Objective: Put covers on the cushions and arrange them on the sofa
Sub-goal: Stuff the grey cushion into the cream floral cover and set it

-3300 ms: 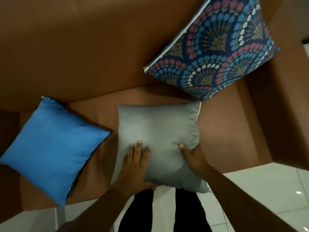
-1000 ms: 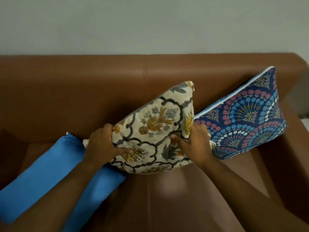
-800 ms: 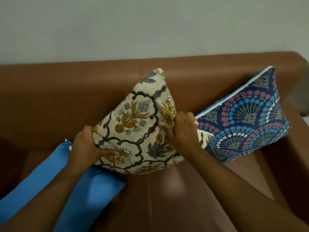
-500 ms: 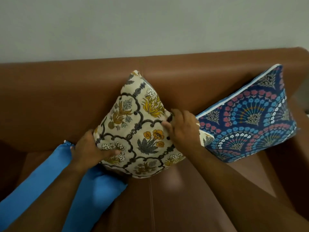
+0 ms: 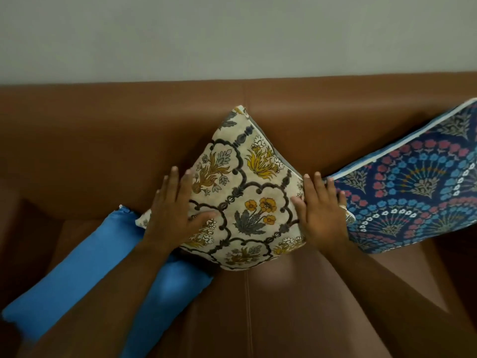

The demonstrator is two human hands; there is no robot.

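Observation:
A cream floral cushion (image 5: 254, 202) stands on one corner against the brown sofa backrest (image 5: 103, 140), in the middle of the seat. My left hand (image 5: 175, 211) lies flat on its left side with the fingers spread. My right hand (image 5: 321, 211) rests flat on its right side, fingers straight. A plain blue cushion (image 5: 85, 280) lies on the seat at the left, its corner under the floral cushion. A navy cushion with a fan pattern (image 5: 418, 184) leans on the backrest at the right, touching my right hand.
The brown sofa seat (image 5: 271, 313) stretches toward me, with a centre seam below the floral cushion. A pale wall (image 5: 232, 34) rises behind the backrest. The sofa's right arm (image 5: 459, 267) is in shadow at the far right.
My hands lifted the cushion from lying grey side up and turned it onto a corner against the backrest. Both hands went from gripping its edges to lying flat on its sides.

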